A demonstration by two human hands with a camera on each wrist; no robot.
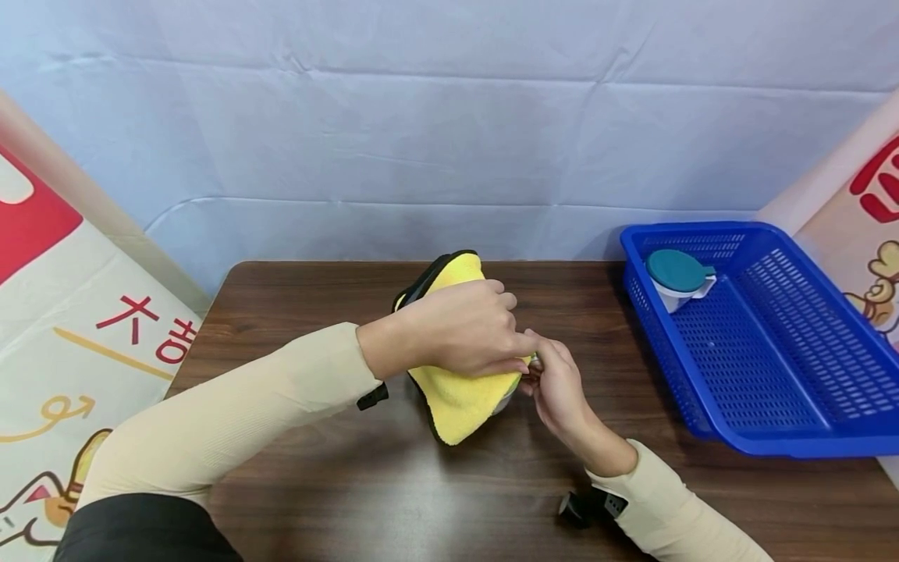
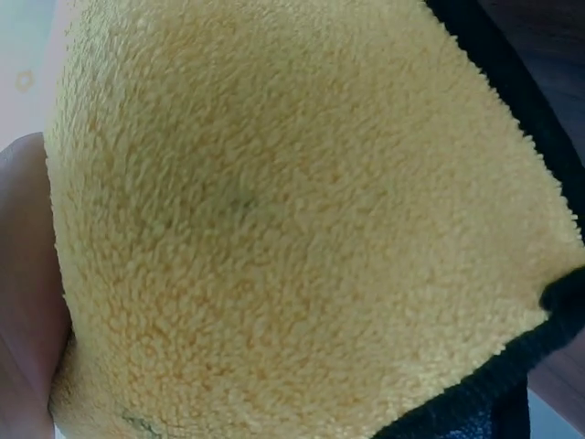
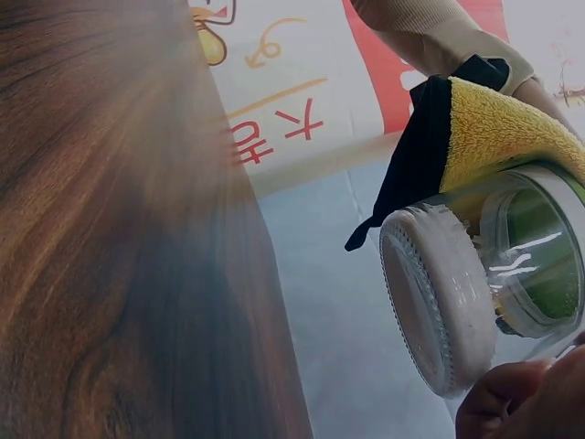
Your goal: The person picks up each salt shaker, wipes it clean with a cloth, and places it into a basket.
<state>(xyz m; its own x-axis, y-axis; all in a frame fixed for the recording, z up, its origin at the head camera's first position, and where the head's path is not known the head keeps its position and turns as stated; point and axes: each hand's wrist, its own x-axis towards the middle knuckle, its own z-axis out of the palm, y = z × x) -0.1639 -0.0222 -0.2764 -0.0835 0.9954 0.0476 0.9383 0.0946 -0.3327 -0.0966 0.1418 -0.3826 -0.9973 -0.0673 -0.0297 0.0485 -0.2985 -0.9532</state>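
A yellow plush cloth with black edging is draped over a clear glass jar, which lies tilted above the table. My left hand grips the cloth from above, its fingers curled against the jar's side. From the right, my right hand holds the jar, with fingers bent at its lower side in the right wrist view. The jar has a thick ridged base, and something green shows through its glass. In the head view the cloth and hands hide most of it. Cloth fills most of the left wrist view.
A blue plastic basket stands on the right of the brown wooden table. Inside its far left corner is a white cup with a teal lid. A pale curtain hangs behind the table.
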